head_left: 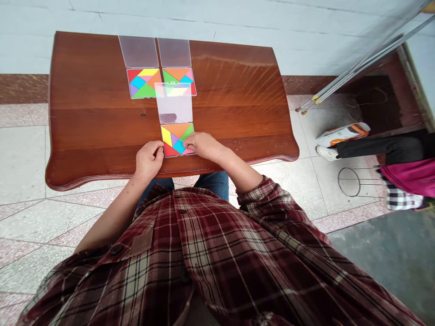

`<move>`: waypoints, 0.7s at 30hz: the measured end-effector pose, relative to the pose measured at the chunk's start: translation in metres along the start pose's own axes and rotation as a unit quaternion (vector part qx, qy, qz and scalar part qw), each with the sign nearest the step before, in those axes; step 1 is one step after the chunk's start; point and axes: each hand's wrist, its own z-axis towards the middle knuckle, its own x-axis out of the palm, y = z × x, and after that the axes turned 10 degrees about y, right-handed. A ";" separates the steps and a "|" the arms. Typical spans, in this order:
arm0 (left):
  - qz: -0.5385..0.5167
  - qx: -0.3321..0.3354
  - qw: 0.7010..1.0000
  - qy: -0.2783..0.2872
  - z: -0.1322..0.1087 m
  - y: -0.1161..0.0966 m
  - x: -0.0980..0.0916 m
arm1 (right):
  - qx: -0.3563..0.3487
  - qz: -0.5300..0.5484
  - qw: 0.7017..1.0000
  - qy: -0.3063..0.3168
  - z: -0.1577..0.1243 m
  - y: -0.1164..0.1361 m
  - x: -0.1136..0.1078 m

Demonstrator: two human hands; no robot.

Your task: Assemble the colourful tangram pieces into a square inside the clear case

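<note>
In the head view, a flat, clear-lidded plastic tangram case [176, 123] lies open near the front edge of a glossy reddish-brown wooden table [102, 131], between 2 bare hands. Its tray shows red, yellow, orange, purple, green, blue and pink pieces. The left hand [148, 159] is at the tray's left edge, fingers curled inward; whether they grip the edge, I cannot tell. The right hand [205, 147] reaches over the tray's right side, fingers bent and fingertips beside the blue square piece [178, 146]; whether they grasp a piece is hidden. Beyond, 2 more open multicoloured tangram cases [142, 97] lie side by side, their near edges partly behind the front case's transparent lid [175, 106].
</note>
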 end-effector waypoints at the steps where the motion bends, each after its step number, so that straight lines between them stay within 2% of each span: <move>1: 0.000 0.001 1.000 -0.001 0.000 0.000 0.000 | 0.001 -0.006 1.000 0.004 0.000 0.001 0.000; 4: -0.001 0.000 1.000 0.000 0.000 0.000 0.000 | 0.000 -0.015 1.000 0.006 -0.003 0.001 -0.002; 10: 0.003 -0.002 1.000 0.001 0.000 -0.001 -0.001 | 0.006 0.030 0.998 -0.057 -0.013 -0.005 -0.002; 17: 0.010 -0.006 1.000 0.005 0.000 -0.001 -0.002 | 0.010 0.051 0.998 -0.045 -0.017 -0.007 0.007; 21: 0.010 -0.005 1.000 0.000 -0.001 0.001 -0.002 | 0.001 0.099 0.989 -0.109 -0.022 -0.014 0.012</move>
